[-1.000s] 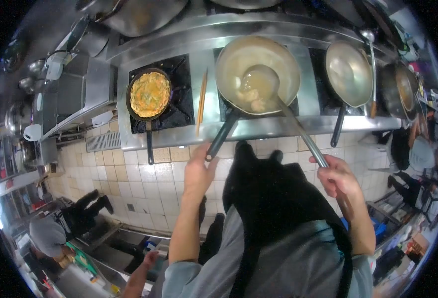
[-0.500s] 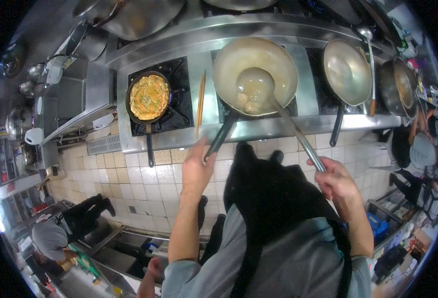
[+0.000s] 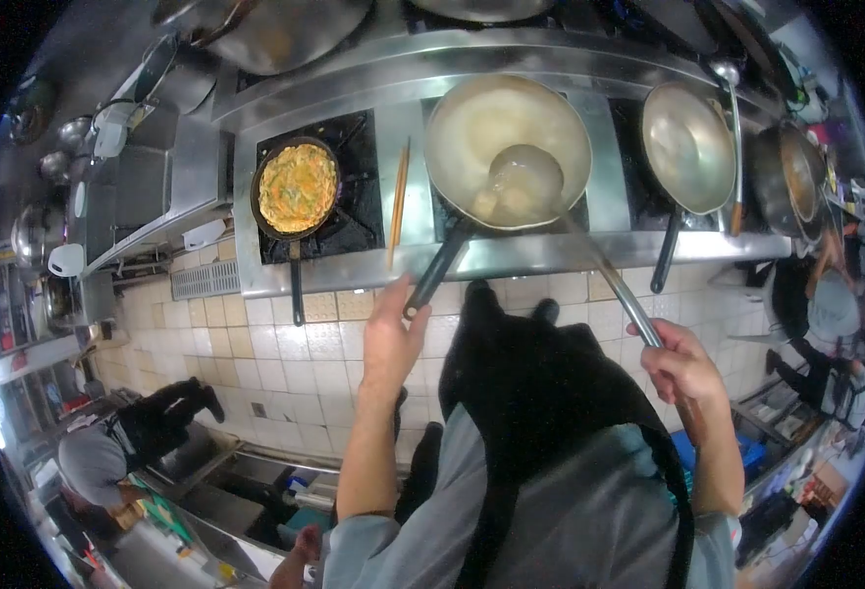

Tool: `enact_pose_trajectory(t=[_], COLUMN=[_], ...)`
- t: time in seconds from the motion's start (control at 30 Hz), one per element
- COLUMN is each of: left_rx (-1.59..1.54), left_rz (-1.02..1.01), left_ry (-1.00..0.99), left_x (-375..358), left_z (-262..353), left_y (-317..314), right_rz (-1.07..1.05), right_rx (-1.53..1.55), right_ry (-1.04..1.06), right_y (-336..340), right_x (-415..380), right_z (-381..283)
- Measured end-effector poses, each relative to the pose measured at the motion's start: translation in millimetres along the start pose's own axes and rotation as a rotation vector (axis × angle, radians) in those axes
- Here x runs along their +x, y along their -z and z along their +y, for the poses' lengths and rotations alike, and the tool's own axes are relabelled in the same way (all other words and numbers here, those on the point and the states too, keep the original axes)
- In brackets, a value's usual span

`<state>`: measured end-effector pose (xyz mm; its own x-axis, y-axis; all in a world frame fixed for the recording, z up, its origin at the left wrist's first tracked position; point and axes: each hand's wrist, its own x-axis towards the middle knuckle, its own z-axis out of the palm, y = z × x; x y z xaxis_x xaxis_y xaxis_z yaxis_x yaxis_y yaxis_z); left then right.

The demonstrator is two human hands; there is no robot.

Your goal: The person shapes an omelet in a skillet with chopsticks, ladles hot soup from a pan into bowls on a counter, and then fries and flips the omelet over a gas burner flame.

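My right hand (image 3: 684, 363) is closed around the upper end of a long metal ladle (image 3: 619, 285). Its round bowl (image 3: 527, 175) rests low in a wide pan (image 3: 457, 118) holding cloudy, pale liquid, with light-coloured lumps in and around the bowl. My left hand (image 3: 391, 329) is beside the tip of that pan's black handle (image 3: 436, 273), thumb and fingers apart on either side of it; firm contact does not show. Left of the pan, a pair of wooden chopsticks (image 3: 399, 201) lies on the steel stove top. Further left, a browned omelette (image 3: 297, 187) fills a small black frying pan (image 3: 295, 236).
On the right burner stands another pale pan (image 3: 687, 147), with a second ladle (image 3: 736, 147) alongside. Darker woks (image 3: 788, 177) are stacked beyond. A steel sink (image 3: 143, 187) is at the left. Other people (image 3: 94, 461) work behind and to the right. Tiled floor (image 3: 295, 363) lies below.
The ladle's bowl has moved right and slightly down within the pan, and my right hand has shifted right and back with it. My left hand stays by the handle.
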<state>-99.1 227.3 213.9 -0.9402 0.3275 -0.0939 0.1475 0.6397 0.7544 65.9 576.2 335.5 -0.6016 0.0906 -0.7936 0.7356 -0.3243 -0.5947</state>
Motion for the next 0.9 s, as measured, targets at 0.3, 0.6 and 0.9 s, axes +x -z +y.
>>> enact_pose_trajectory(t=[0.3, 0.6, 0.9], left_rx=[0.029, 0.029, 0.155], left_rz=[0.029, 0.016, 0.156], left_ry=[-0.031, -0.041, -0.158], left_x=[1, -1, 31], left_z=[-1, 0, 7], left_y=[-3, 0, -2], right_rz=[-0.050, 0.003, -0.035], right_rx=[-0.001, -0.548, -0.218], right_ry=[0.011, 0.074, -0.013], right_y=[5, -22, -22], right_x=[-16, -14, -12], right_z=[4, -6, -4])
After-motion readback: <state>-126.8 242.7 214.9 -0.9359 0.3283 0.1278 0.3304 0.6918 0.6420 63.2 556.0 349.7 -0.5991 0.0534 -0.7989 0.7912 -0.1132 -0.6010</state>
